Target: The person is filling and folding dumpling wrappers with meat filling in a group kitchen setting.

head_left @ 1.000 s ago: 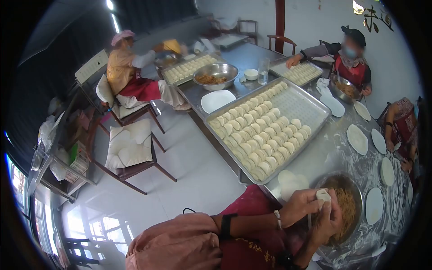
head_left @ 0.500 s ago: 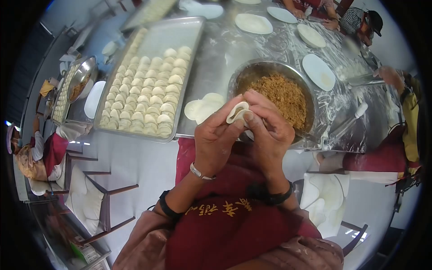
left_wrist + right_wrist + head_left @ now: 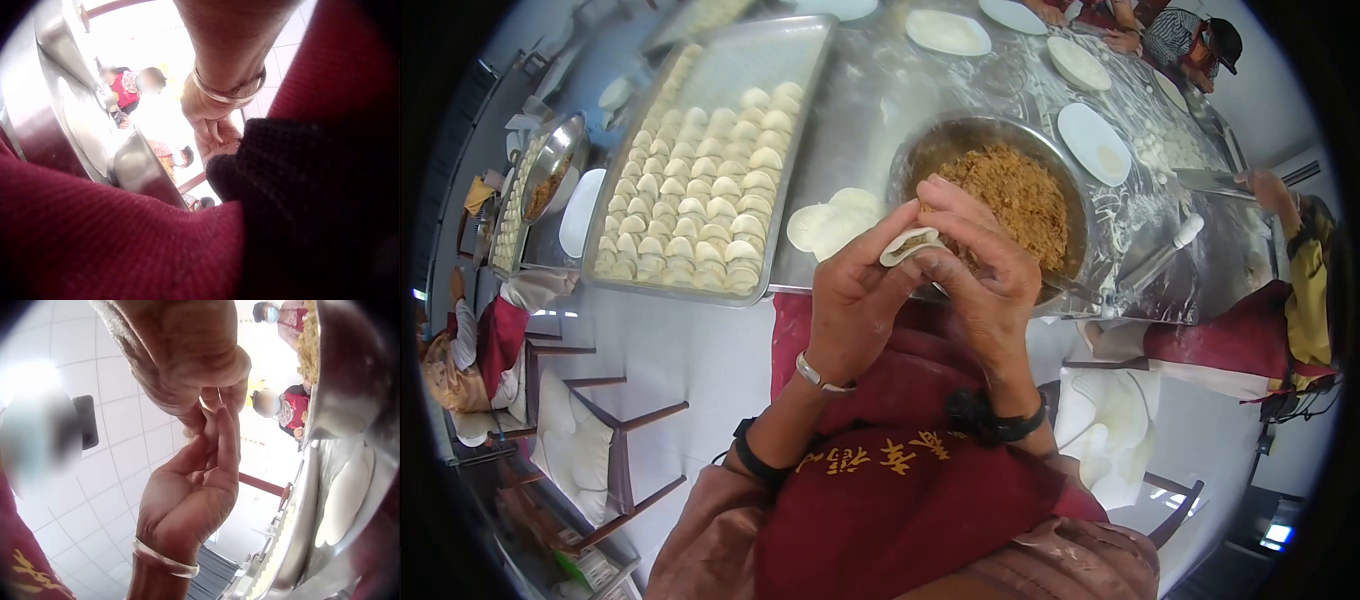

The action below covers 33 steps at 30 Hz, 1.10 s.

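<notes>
Between my two hands, in the head view, is a dumpling (image 3: 908,245), its pale wrapper folded over brown filling that still shows along an open edge. My left hand (image 3: 858,295), with a silver bracelet at the wrist, pinches one side of it. The fingers and thumb of my right hand (image 3: 985,258) pinch the other side. In the right wrist view the fingertips of the left hand (image 3: 190,497) and right hand (image 3: 187,353) meet, mostly covering the dumpling. Just beyond the hands stands a metal bowl (image 3: 1083,235) of brown filling (image 3: 1015,195). Several flat round wrappers (image 3: 835,225) lie left of it.
A large metal tray (image 3: 775,60) with rows of folded dumplings (image 3: 700,190) stands to the left. White plates (image 3: 1094,145) lie on the floury metal table (image 3: 850,120). A white-handled tool (image 3: 1165,250) is right of the bowl. Other people sit around the table.
The head view has swung from the left side of the room down onto my hands. Both hands stay on the dumpling, and its open edge looks narrower than half a second ago.
</notes>
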Available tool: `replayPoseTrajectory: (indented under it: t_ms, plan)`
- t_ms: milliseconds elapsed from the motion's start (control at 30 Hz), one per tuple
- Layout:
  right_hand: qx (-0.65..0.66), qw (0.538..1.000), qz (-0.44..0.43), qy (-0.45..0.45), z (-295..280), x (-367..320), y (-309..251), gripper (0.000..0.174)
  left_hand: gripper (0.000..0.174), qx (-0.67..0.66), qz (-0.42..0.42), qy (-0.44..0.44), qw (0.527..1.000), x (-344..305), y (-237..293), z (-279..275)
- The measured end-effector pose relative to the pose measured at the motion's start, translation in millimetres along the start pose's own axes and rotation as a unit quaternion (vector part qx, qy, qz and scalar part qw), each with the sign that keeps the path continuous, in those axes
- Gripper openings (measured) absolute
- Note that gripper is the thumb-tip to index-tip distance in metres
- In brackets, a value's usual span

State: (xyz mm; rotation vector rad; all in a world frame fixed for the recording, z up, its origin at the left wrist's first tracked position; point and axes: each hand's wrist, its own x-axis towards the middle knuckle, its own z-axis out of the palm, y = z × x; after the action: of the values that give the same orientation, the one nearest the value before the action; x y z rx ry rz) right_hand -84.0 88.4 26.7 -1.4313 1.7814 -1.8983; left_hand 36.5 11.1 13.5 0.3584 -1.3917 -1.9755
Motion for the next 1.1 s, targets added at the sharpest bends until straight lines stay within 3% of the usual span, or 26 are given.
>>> replayPoseTrajectory:
  t_ms: [67, 167, 267, 367, 467, 567, 667, 767, 867, 967, 1100]
  plan:
    - [-0.006, 1.000, -0.009, -0.007, 0.5, -0.6, 2.0, 0.022, 0.046, -0.009, 0.001, -0.001, 1.000, -1.3, 1.8, 1.2]
    - [-0.009, 0.999, -0.033, -0.002, 2.4, -1.7, 5.5, 0.019, 0.047, 0.152, -0.017, -0.012, 0.988, 0.7, 11.7, -0.7]
    - [-0.012, 0.998, -0.057, -0.002, 1.1, -2.9, 8.6, 0.017, 0.048, 0.168, 0.004, -0.025, 0.985, 0.1, 13.7, 5.3]
    - [-0.047, 0.994, -0.100, -0.025, -4.4, -0.9, 12.9, 0.021, 0.050, 0.164, -0.027, -0.041, 0.985, 1.5, 15.4, 2.9]
    - [-0.111, 0.991, -0.047, -0.055, -8.4, 4.1, -1.9, 0.027, 0.054, 0.175, -0.062, -0.060, 0.981, 3.4, 14.6, -4.5]
    - [-0.088, 0.994, -0.012, -0.062, -7.4, 4.2, -8.7, 0.031, 0.056, 0.160, -0.038, -0.076, 0.983, 3.6, 4.8, -8.2]
    - [-0.060, 0.993, -0.017, -0.104, -11.3, 2.5, -2.0, 0.026, 0.061, 0.171, 0.000, -0.079, 0.982, 2.4, 0.5, -7.7]
    - [-0.029, 0.994, -0.021, -0.105, -12.1, 1.0, 0.7, 0.019, 0.062, 0.155, -0.035, -0.087, 0.983, 1.2, 5.8, -6.6]
    - [-0.025, 0.994, -0.024, -0.101, -12.9, 0.0, 0.4, 0.013, 0.063, 0.167, -0.013, -0.102, 0.981, 4.0, 13.0, -2.3]
    - [-0.008, 0.996, -0.044, -0.083, -10.8, -2.1, 4.9, 0.012, 0.062, 0.140, -0.025, -0.092, 0.986, 4.0, 11.9, -1.1]
    - [-0.012, 0.998, -0.009, -0.064, -8.0, -2.7, 4.2, 0.013, 0.061, 0.138, -0.022, -0.070, 0.988, 2.8, 2.7, -5.6]
